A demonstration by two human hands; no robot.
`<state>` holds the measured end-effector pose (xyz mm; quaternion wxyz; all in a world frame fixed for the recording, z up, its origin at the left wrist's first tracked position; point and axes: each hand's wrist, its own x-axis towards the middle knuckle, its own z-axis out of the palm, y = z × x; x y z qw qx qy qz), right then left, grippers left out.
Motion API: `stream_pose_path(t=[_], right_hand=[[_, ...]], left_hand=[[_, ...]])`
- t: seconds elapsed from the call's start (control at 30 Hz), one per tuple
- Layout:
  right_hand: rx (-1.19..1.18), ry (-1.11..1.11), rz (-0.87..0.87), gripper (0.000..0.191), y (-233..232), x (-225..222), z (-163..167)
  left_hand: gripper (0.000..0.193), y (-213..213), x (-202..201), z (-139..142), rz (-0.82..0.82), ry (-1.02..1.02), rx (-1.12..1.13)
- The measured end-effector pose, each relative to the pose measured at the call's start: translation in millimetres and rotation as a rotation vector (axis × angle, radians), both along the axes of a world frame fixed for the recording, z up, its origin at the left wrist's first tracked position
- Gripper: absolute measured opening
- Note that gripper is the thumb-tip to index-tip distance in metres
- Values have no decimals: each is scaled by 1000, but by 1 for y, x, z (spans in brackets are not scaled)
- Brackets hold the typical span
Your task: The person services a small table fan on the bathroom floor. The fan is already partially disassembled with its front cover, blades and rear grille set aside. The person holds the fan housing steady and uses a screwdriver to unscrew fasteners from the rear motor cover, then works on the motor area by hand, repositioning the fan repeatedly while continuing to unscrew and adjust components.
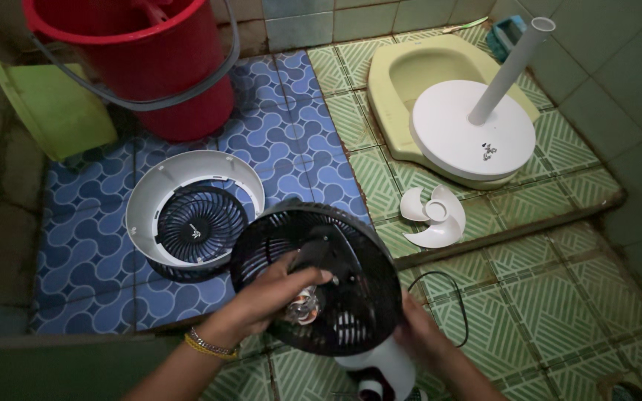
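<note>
A black plastic rear grille, matt and ribbed, is gripped by the left hand; a clear glossy piece is seen at its centre. Left of it, a smooth white plastic fan shroud is laid on glazed blue patterned tiles. Beyond the grille, a glossy white plastic blade, a smooth white stand base and a shiny red plastic bucket are seen.

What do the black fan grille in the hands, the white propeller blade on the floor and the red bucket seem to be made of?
Black fan grille, gripped by the left hand with the right hand behind it: likely moulded plastic, matte, with thin uniform ribs. White fan blade: smooth plastic with a slight sheen and curved moulded lobes. Red bucket: glossy plastic, though its grey handle's material is unclear.
</note>
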<state>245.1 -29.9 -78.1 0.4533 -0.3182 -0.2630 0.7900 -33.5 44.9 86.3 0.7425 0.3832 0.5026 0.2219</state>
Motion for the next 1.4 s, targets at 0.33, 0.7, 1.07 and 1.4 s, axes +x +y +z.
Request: stream_pose_path(t=[0.33,0.7,1.07,1.4], right_hand=[[-132,-242,-39,50,5,16,-42],[504,-1312,829,40,-74,15,-86],[472,-1519,976,43,-80,-12,-64],[264,-1236,714,42,-93,2,-88]], left_hand=[[71,-1,3,5,-1,153,80],[75,-2,4,9,-17,271,112],[81,0,3,-4,-32,384,174],[88,3,-1,-11,-50,432,190]])
